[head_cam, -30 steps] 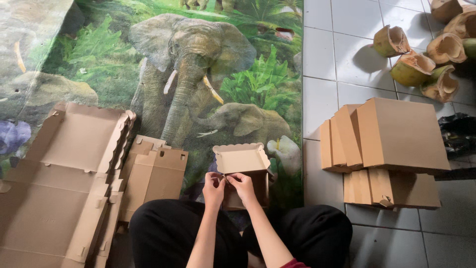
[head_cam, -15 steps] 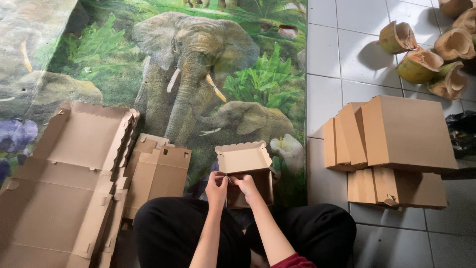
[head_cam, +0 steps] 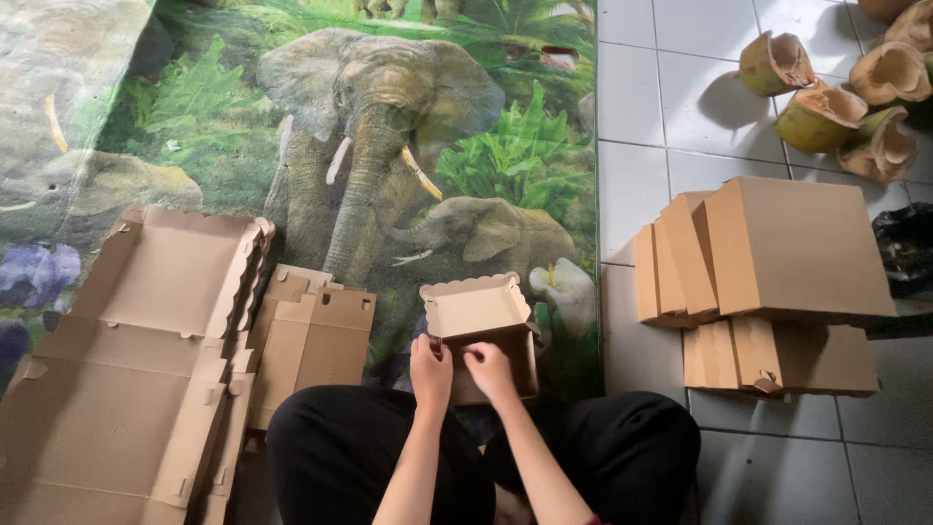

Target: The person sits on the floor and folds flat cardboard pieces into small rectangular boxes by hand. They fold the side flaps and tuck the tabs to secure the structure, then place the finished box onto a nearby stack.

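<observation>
both hands (head_cam: 462, 369) on open carton (head_cam: 481, 326)

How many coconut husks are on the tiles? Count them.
6 coconut husks, top right: four clustered whole, two cut off at the corner; more may lie outside view.

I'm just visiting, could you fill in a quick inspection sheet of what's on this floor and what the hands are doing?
Surface: elephant-print mat beside white tiled floor.
Job's things: small cardboard box, lid open.
Clutter: flat cardboard sheets, folded boxes, cut coconut husks.
Hands: left hand and right hand grip the box's near wall.
Cables: nothing seen.
Surroundings: dark bag at the right edge.
</observation>
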